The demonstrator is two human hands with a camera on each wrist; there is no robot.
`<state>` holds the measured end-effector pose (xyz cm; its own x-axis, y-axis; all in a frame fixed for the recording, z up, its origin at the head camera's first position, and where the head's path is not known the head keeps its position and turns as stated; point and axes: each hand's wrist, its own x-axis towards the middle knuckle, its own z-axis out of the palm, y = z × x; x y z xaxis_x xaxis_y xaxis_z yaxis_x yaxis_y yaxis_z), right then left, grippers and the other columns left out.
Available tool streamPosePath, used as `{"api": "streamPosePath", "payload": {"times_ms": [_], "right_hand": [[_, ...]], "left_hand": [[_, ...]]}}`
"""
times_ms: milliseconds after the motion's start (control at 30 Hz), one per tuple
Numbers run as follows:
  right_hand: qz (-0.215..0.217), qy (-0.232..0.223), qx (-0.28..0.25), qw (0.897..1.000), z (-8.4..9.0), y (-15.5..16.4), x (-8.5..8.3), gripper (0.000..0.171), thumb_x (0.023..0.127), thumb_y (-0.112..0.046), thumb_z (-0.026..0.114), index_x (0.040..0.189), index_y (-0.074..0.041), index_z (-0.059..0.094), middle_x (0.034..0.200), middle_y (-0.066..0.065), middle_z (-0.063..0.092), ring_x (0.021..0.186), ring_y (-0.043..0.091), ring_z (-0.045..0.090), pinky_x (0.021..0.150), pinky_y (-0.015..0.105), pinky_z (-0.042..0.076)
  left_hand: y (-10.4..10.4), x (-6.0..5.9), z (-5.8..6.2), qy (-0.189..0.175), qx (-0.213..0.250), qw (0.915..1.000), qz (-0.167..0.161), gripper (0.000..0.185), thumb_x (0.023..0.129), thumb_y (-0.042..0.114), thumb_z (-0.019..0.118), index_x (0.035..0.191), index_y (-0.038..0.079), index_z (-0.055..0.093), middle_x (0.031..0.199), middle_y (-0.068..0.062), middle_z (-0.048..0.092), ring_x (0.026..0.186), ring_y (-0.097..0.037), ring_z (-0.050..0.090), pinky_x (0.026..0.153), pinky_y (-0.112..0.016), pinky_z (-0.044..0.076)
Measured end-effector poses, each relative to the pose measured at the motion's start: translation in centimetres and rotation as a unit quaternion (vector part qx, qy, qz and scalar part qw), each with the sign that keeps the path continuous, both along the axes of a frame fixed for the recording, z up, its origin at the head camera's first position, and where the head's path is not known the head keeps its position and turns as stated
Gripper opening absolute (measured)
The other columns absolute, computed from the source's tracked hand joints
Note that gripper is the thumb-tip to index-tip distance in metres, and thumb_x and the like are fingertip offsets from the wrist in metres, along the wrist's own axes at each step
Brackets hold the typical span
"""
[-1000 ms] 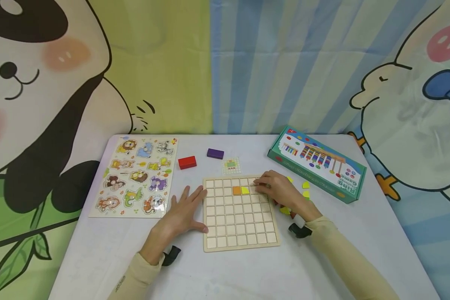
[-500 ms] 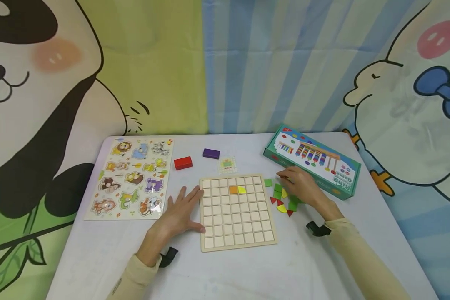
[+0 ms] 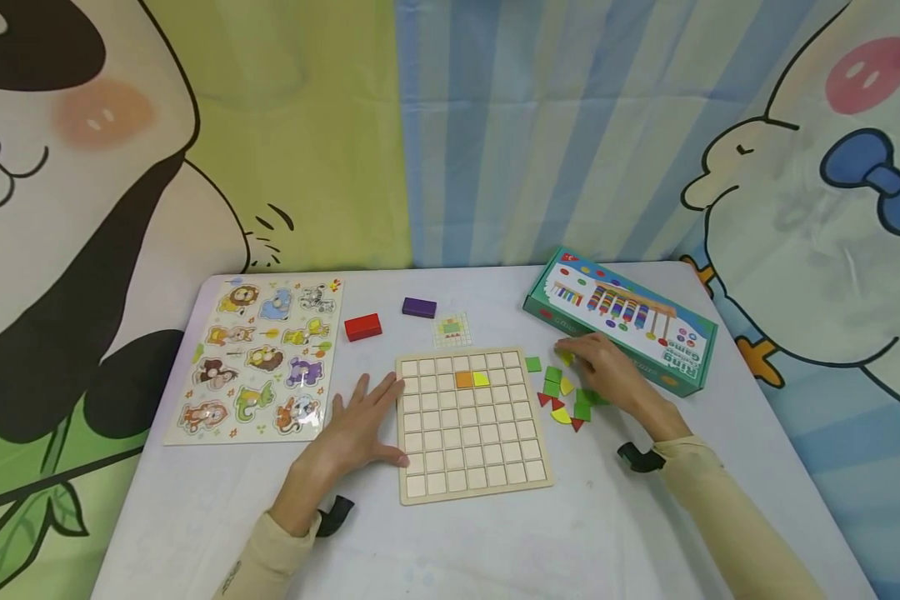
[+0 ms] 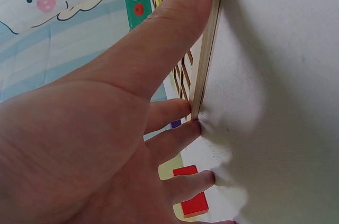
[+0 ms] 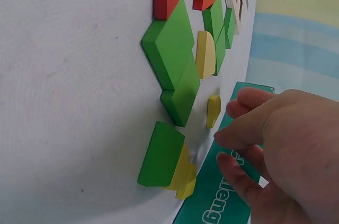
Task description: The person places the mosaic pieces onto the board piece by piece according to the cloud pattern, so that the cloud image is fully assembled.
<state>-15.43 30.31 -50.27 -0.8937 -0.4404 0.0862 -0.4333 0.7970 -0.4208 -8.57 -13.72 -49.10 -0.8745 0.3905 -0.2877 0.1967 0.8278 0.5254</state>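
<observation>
A wooden grid board (image 3: 474, 496) lies on the table with an orange square (image 3: 463, 380) and a yellow quarter-round tile (image 3: 481, 379) side by side in its upper cells. My left hand (image 3: 356, 429) is spread along the board's left edge, thumb and fingertips against the frame. Right of the board, my right hand (image 3: 607, 372) hovers over loose tiles, its fingertips right at a yellow tile (image 5: 213, 111). Thumb and fingers are apart with nothing between them. Close by lie several green squares (image 3: 552, 382), red triangles (image 3: 577, 425) and another yellow quarter-round tile (image 3: 561, 415).
Behind the right hand stands a green game box (image 3: 622, 321). A small grid pattern card (image 3: 452, 330) lies beyond the board, near a purple block (image 3: 419, 307) and a red block (image 3: 363, 327). An animal puzzle board (image 3: 258, 358) occupies the table's left side.
My right hand has moved from the board's upper right corner rightward to the loose tiles. The left hand stays at the board's edge. The head view has shifted slightly.
</observation>
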Motion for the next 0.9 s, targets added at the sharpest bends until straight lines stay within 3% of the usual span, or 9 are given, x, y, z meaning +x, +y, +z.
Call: {"api": "streamPosePath", "payload": {"times_ms": [133, 300, 600, 733, 900], "right_hand": [[0.004, -0.017, 0.007, 1.0, -0.07, -0.21, -0.06, 0.042, 0.092, 0.01, 0.062, 0.131, -0.005, 0.068, 0.134, 0.012, 0.067, 0.123, 0.031, 0.057, 0.103, 0.053, 0.05], [-0.01, -0.003, 0.02, 1.0, -0.03, -0.33, -0.06, 0.034, 0.093, 0.007, 0.064, 0.124, -0.004, 0.071, 0.129, 0.014, 0.069, 0.12, 0.033, 0.058, 0.103, 0.054, 0.05], [-0.045, 0.046, 0.066, 0.996, -0.34, -0.15, 0.38, 0.035, 0.09, -0.02, 0.078, 0.122, -0.005, 0.073, 0.102, 0.011, 0.071, 0.09, 0.026, 0.064, 0.081, 0.046, 0.057], [-0.05, 0.027, 0.072, 0.996, -0.32, -0.01, 0.66, 0.038, 0.091, -0.024, 0.077, 0.124, -0.006, 0.072, 0.09, 0.004, 0.066, 0.077, 0.018, 0.055, 0.071, 0.037, 0.051], [-0.047, -0.012, 0.06, 0.997, -0.13, 0.03, 0.81, 0.039, 0.093, -0.024, 0.074, 0.128, -0.008, 0.07, 0.086, -0.001, 0.061, 0.077, 0.014, 0.049, 0.069, 0.031, 0.043]], "left_hand": [[0.04, 0.02, -0.08, 0.0, 0.002, 1.0, 0.0, 0.12, 0.065, 0.043, 0.094, 0.161, 0.014, 0.028, 0.171, -0.01, 0.019, 0.156, -0.048, 0.004, 0.112, -0.082, 0.004], [0.0, 0.01, -0.15, 0.002, 0.003, 1.0, -0.002, 0.12, 0.065, 0.043, 0.093, 0.161, 0.014, 0.028, 0.171, -0.01, 0.018, 0.156, -0.048, 0.004, 0.112, -0.082, 0.004], [-0.01, -0.01, -0.1, 0.001, -0.001, 1.0, -0.001, 0.12, 0.065, 0.043, 0.093, 0.162, 0.015, 0.027, 0.171, -0.009, 0.018, 0.156, -0.047, 0.004, 0.112, -0.082, 0.004], [-0.05, -0.01, -0.05, 0.001, -0.003, 1.0, -0.002, 0.12, 0.065, 0.043, 0.093, 0.162, 0.015, 0.027, 0.171, -0.01, 0.018, 0.156, -0.047, 0.004, 0.112, -0.082, 0.004], [-0.05, 0.02, 0.05, 0.004, 0.001, 1.0, -0.001, 0.119, 0.065, 0.042, 0.093, 0.161, 0.014, 0.029, 0.17, -0.011, 0.019, 0.156, -0.048, 0.005, 0.111, -0.083, 0.005]]}}
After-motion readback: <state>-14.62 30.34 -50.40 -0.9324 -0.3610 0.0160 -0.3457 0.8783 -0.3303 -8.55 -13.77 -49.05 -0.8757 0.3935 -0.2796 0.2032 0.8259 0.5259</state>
